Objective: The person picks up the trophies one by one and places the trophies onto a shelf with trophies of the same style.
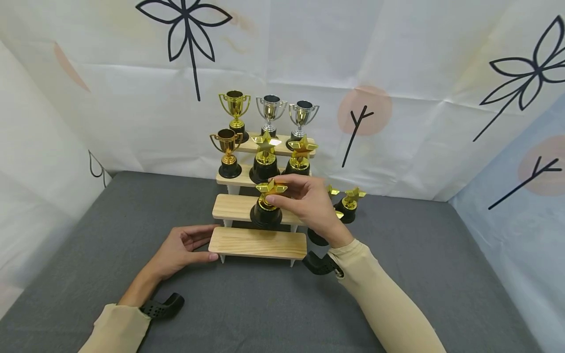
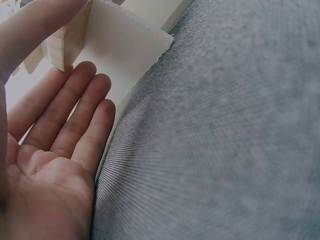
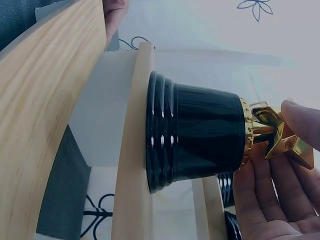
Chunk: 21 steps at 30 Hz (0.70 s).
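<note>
A star trophy point(image 1: 267, 206), gold with a black base, stands on the second step from the bottom of a wooden tiered stand point(image 1: 256, 242). My right hand point(image 1: 315, 203) pinches its gold star between thumb and fingers. In the right wrist view the black base point(image 3: 200, 132) meets the step's board. At the left end of the lowest step rests my left hand point(image 1: 187, 250), its fingers point(image 2: 82, 105) extended beside the board and touching its end. More star trophies point(image 1: 351, 203) stand right of the stand, partly hidden behind my right hand.
On the top step stand a gold cup point(image 1: 235, 110) and two silver cups point(image 1: 270, 110). The step below bears a bronze-coloured cup point(image 1: 227, 147) and two star trophies point(image 1: 300, 157). A grey cloth point(image 1: 388, 289) covers the table; a patterned white backdrop point(image 1: 415, 142) hangs behind.
</note>
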Available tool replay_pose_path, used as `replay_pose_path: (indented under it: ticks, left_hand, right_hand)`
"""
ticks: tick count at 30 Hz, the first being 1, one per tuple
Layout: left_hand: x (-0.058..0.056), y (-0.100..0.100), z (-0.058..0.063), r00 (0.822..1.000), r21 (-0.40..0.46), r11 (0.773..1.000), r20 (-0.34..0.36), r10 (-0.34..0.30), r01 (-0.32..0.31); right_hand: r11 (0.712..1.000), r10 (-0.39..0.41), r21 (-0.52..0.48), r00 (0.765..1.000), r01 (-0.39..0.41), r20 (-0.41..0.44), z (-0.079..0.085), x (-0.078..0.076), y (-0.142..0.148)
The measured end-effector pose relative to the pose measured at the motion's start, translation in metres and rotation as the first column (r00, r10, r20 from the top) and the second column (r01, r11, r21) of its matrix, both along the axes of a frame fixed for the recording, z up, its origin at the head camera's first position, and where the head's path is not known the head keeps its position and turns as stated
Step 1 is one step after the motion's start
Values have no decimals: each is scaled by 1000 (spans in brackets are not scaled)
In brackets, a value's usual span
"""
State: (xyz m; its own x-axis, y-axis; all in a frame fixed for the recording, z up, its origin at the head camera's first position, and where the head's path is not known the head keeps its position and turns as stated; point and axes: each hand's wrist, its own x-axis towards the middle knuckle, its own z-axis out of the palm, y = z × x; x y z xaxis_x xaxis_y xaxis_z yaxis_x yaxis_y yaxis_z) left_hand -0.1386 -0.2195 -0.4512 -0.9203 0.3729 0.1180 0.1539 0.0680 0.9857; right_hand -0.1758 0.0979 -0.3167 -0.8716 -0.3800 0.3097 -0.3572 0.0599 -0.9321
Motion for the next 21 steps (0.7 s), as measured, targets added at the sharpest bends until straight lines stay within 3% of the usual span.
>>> replay_pose_path:
  ticks: [21]
  left_hand:
    - [0,0,2,1000,3,1000,7,-6,6]
  right_hand:
    - [999,47,9,999,-47,-11,3,-14,-35]
